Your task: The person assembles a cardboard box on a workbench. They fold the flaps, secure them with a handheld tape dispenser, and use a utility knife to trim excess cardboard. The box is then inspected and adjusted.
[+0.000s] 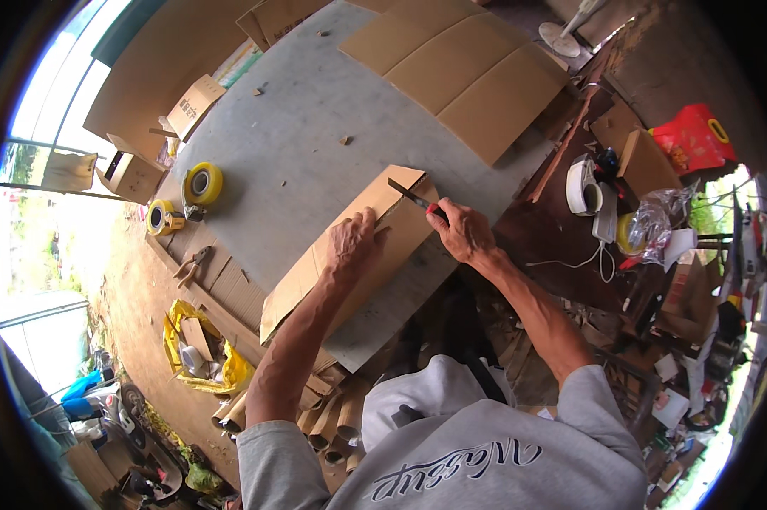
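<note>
A long strip of brown cardboard (315,272) lies across the near part of the grey table (298,144). My left hand (352,245) presses flat on the strip near its far end. My right hand (462,229) grips a utility knife (413,199) with a red handle and dark blade. The blade rests on the cardboard's far end, pointing away from me and to the left.
A big flattened carton (464,64) lies at the table's far right. Two yellow tape rolls (203,184) (161,218), pliers (193,265) and small boxes (133,174) sit at the left. A cluttered dark bench (570,246) with white tape, cable and bags stands right.
</note>
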{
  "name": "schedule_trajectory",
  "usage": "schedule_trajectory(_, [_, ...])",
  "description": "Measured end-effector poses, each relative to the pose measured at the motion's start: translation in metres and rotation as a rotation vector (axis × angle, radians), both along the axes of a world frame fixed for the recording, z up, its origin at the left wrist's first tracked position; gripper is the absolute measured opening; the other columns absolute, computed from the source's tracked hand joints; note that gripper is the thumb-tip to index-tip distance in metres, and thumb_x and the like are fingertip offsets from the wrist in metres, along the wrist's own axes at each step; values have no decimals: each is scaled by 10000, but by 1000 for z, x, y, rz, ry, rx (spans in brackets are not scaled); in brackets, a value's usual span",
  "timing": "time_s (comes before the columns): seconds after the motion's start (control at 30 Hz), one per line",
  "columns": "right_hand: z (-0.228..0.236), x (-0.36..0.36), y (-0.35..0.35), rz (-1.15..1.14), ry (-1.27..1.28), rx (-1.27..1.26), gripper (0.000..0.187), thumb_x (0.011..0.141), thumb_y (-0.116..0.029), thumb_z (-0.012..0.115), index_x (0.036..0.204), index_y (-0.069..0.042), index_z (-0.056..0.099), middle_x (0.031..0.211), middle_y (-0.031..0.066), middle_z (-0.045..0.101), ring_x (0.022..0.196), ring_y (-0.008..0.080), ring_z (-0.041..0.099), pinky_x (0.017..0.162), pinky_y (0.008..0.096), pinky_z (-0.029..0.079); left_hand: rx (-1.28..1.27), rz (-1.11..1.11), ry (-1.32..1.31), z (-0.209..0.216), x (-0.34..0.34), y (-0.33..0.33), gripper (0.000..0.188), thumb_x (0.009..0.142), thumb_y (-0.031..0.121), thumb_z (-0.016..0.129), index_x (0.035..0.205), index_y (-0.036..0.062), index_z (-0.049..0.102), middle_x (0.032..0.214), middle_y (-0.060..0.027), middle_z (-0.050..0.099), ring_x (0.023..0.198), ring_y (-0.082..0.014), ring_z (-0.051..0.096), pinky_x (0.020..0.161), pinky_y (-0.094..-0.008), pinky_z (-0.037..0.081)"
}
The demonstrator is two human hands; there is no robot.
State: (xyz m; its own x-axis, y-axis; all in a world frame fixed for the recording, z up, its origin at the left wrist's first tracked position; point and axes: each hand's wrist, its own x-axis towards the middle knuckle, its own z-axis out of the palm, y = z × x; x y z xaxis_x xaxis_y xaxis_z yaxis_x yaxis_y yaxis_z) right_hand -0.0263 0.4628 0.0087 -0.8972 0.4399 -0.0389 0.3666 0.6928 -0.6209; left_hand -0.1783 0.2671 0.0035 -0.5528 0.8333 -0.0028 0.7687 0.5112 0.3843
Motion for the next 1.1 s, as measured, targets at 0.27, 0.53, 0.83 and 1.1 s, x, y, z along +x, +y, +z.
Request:
schedule_trajectory(0.27, [0, 1, 3, 32, -12, 19, 286, 1024, -358, 588, 1021, -73, 609, 843, 229, 710, 797, 440, 694, 686, 516, 548, -67, 11, -30, 0, -4, 1, 430, 879, 338, 726, 1071, -27, 605, 900, -222, 698, 811, -401, 696, 714, -496, 548])
schedule_trajectory(0.53, [0, -1, 0, 3, -88, 49, 291, 1012, -360, 598, 999, -70, 587, 818, 232, 707, 786, 455, 694, 668, 535, 548, 11, 17, 24, -3, -2, -1, 420, 894, 359, 716, 1088, -3, 627, 889, -201, 710, 801, -390, 704, 705, -492, 556])
schedule_trajectory(0.83, [3, -5, 13, 59, -58, 139, 256, 990, -353, 624, 984, -100, 589, 805, 195, 712, 768, 427, 703, 648, 525, 555, 15, -12, 13, -7, -5, -3, 412, 907, 350, 703, 1072, -15, 611, 893, -212, 697, 789, -401, 694, 696, -504, 545])
schedule_trajectory(1.1, [-7, -3, 16, 52, 5, 222, 277, 995, -367, 617, 960, -93, 595, 761, 175, 686, 723, 406, 689, 617, 503, 533, 3, -27, 27, -6, -5, -3, 393, 911, 329, 702, 1065, -17, 598, 877, -210, 696, 772, -396, 694, 676, -498, 545])
